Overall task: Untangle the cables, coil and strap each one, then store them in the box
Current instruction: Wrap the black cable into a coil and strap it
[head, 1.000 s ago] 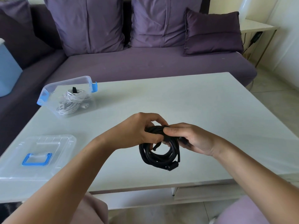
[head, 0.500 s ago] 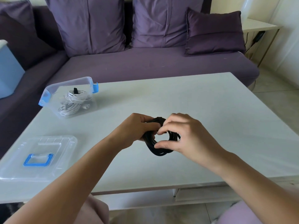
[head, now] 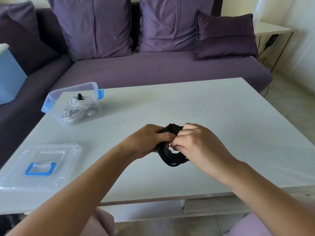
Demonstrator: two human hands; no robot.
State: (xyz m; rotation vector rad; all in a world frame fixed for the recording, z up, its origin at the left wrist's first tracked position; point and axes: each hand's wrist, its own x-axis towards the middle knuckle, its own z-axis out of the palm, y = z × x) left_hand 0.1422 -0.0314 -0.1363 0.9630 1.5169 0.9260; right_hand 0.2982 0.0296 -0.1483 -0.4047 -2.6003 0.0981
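A coiled black cable (head: 172,158) is held above the middle of the white table (head: 221,116). My left hand (head: 151,138) grips the coil's left side, thumb across the top. My right hand (head: 196,145) has its fingers curled round the coil's right side and pinches at a black strap (head: 173,127) over the top of the loops. The clear plastic box (head: 58,97) with blue latches stands at the table's far left, and a coiled white cable (head: 76,108) with a black strap lies inside it.
The box's clear lid (head: 39,166) with a blue handle lies flat at the table's near left. A purple sofa (head: 153,68) with cushions runs behind the table. A blue container (head: 10,77) sits on the sofa at the left. A side table (head: 271,29) stands at the far right.
The coil has been raised and turned, hiding more of it behind my hands. My right hand moved from the coil's side to over its top, fingers now curled tighter at the strap.
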